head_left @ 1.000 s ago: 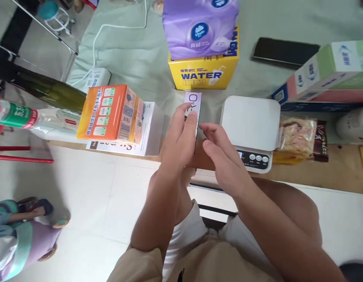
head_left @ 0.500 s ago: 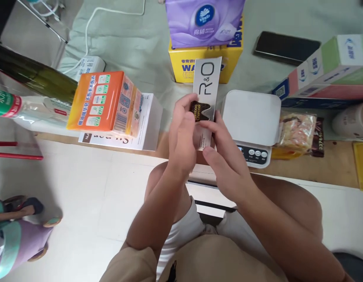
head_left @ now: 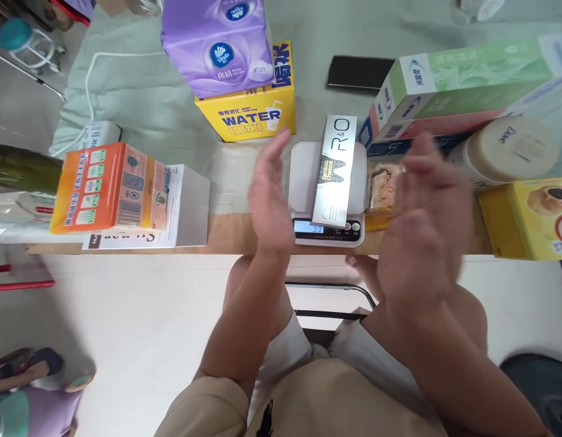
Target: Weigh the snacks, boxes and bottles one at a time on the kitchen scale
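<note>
A slim white carton (head_left: 338,182) printed "Bamboo Charcoal" lies across the white digital scale (head_left: 299,164). Its lower end overlaps the control panel, where lit digits show on the display (head_left: 309,228). My left hand (head_left: 272,200) is just left of the scale, fingers stretched out and holding nothing. On the other side, my right hand (head_left: 424,237) is raised over the table's front edge, apart from the carton. Its fingers look extended but are smeared by motion, and nothing shows in them. A clear-wrapped snack (head_left: 383,185) sits between the scale and my right hand.
A purple tissue pack (head_left: 217,54) rests on a yellow box (head_left: 249,115). An orange pack (head_left: 90,188) sits on a white box (head_left: 190,206) at left. To the right stand green and pink boxes (head_left: 472,85), a lidded tub (head_left: 513,149) and another yellow box (head_left: 513,218). A phone (head_left: 360,73) lies behind.
Both hands have let go of the carton, which now lies on the scale. My hands have moved apart, the right one to the right. The view has shifted rightward.
</note>
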Demonstrator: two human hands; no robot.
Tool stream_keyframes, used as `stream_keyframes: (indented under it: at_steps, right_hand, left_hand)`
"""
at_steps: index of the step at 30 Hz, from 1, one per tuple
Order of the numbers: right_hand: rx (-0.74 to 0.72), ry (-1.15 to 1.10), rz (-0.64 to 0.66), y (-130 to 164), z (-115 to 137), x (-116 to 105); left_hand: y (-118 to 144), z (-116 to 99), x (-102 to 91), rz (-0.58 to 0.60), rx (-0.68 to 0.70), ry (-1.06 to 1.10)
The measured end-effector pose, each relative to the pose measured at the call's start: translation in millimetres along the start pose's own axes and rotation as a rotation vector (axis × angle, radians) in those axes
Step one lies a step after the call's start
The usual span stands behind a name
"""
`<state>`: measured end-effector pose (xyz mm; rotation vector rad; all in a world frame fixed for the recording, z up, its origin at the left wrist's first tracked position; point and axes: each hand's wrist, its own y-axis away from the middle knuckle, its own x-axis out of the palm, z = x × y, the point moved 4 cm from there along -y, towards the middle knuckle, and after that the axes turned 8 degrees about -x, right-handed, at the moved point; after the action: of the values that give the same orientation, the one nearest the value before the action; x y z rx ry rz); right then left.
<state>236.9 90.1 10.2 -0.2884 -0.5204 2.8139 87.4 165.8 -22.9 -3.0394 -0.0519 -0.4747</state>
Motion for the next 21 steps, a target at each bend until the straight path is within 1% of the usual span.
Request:
stream_keyframes:
  at_steps: [1, 3, 5, 8, 10, 12, 15, 18, 21]
  right_hand:
    - [-0.060, -0.027, -0.087, -4.8, 3.6, -8.1]
    - [-0.115, -0.050, -0.216, -13.0, 6.2, -19.5]
    - [-0.094, -0.023, -0.261, -18.2, 2.8, -23.0]
    - [-0.080, -0.055, -0.256, -18.7, -6.5, -19.8]
    - [-0.122, -0.062, -0.219, -16.1, -11.3, -16.7]
    - [-0.196, -0.052, -0.188, -13.3, -13.8, -15.7]
    - [-0.248, -0.035, -0.179, -10.8, -16.9, -18.8]
    - [-0.244, 0.011, -0.203, -10.1, -19.2, -24.5]
    - [-0.233, 0.078, -0.212, -9.8, -20.4, -28.9]
  left_hand:
    - [-1.1, -3.2, -6.0, -0.066, 0.029, -0.017]
    - [-2.3, -8.3, -15.1, -0.130, 0.040, -0.044]
    - [-1.8, -12.3, -20.2, -0.139, 0.036, -0.063]
    - [1.3, -15.4, -22.1, -0.125, 0.037, -0.096]
    - [3.4, -15.5, -22.7, -0.118, 0.053, -0.114]
    - [4.4, -14.4, -24.0, -0.111, 0.082, -0.144]
    - [4.6, -12.1, -26.2, -0.075, 0.117, -0.225]
    - [6.6, -12.2, -26.1, -0.033, 0.115, -0.277]
    - [12.0, -16.8, -22.4, 0.002, 0.123, -0.300]
